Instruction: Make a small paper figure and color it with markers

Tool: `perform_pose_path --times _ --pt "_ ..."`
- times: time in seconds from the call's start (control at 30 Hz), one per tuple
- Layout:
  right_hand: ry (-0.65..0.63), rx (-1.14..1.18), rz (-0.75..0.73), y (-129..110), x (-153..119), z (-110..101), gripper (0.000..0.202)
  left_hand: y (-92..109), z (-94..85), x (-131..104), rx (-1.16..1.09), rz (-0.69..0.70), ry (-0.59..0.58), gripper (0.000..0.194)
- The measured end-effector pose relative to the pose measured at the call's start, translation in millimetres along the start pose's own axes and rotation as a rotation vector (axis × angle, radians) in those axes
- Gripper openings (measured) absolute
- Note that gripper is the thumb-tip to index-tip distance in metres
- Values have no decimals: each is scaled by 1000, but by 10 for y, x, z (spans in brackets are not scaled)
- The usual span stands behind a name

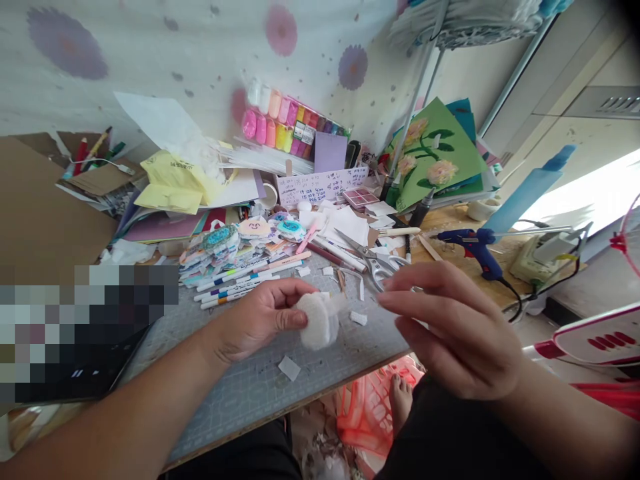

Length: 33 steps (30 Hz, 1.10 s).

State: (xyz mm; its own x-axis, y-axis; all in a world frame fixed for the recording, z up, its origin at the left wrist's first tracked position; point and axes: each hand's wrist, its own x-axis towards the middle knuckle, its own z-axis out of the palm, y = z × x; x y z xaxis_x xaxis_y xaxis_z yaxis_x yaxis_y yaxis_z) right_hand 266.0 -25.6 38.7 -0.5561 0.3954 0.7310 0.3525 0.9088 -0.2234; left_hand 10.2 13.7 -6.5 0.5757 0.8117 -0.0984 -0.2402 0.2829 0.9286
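My left hand (267, 313) pinches a small stack of rounded white pads (319, 323) between thumb and fingers, just above the grey cutting mat (240, 400). From the stack's right side a strip of clear tape (339, 304) sticks out. To the right, my right hand (450, 323) hovers with its fingers stretched and nothing visible in them. Beyond its fingertips lie metal scissors (373, 260), partly hidden by that hand. Small white scraps (358, 317) and a square of white paper (289, 368) rest on the mat.
Several markers (250, 277) lie beside a heap of paper cutouts (215, 257). A blue glue gun (475, 250) stands at the right. Coloured clay packs (285, 123) lean at the back. A dark screen (75, 360) sits at the left, and the table edge (300, 407) is close.
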Motion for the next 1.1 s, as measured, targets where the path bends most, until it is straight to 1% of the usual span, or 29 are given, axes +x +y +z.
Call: perform_pose_path --times 0.03,0.07,0.1,0.13,0.2,0.23,0.27,0.33,0.4,0.47,0.53,0.57,0.67,0.73,0.77,0.83,0.9,0.97,1.03,1.1 --pt "14 -13 0 -12 -15 9 32 -5 0 17 -41 36 32 34" --pt "-22 -20 -11 -28 -25 42 28 -10 -5 36 -78 73 70 32" --pt "-102 -19 -22 -49 -33 101 23 -15 -13 54 -109 108 110 31" --pt "-208 -11 -25 -75 -38 184 19 -20 -26 70 -133 138 143 30" --pt "-419 9 23 -137 -44 399 18 -28 -55 98 -167 189 187 27" --pt "-489 21 67 -171 -45 516 20 -31 -68 107 -181 212 200 27" --pt "-531 35 112 -202 -43 629 22 -32 -77 113 -193 230 210 27" --pt "-579 52 196 -250 -29 821 24 -29 -85 116 -210 252 217 27" --pt "-613 38 272 -273 -7 950 21 -22 -83 112 -222 260 216 27" --pt "-637 10 319 -280 8 1020 17 -15 -81 107 -236 262 213 26" --pt "-633 -21 294 -286 7 1053 10 -13 -83 103 -249 258 212 25" --pt "-617 -50 263 -293 2 1062 8 -14 -85 101 -253 254 212 26" --pt "-548 -114 181 -313 -2 1061 17 -20 -87 89 -254 241 215 28" --pt "-482 -9 198 -309 23 1023 17 -21 -85 78 -246 238 219 27" --pt "-440 108 237 -299 43 989 16 -20 -83 72 -238 236 218 27" --pt "-327 402 367 -260 86 890 15 -15 -79 63 -217 229 216 26" --pt "-175 673 543 -201 119 768 11 -11 -71 56 -199 221 213 26" --pt "7 877 714 -131 137 653 8 -13 -60 53 -182 211 212 27" --pt "178 1072 853 -62 147 568 15 -19 -50 53 -161 200 217 27" --pt "286 1241 956 -7 156 520 22 -25 -40 54 -132 190 228 28"
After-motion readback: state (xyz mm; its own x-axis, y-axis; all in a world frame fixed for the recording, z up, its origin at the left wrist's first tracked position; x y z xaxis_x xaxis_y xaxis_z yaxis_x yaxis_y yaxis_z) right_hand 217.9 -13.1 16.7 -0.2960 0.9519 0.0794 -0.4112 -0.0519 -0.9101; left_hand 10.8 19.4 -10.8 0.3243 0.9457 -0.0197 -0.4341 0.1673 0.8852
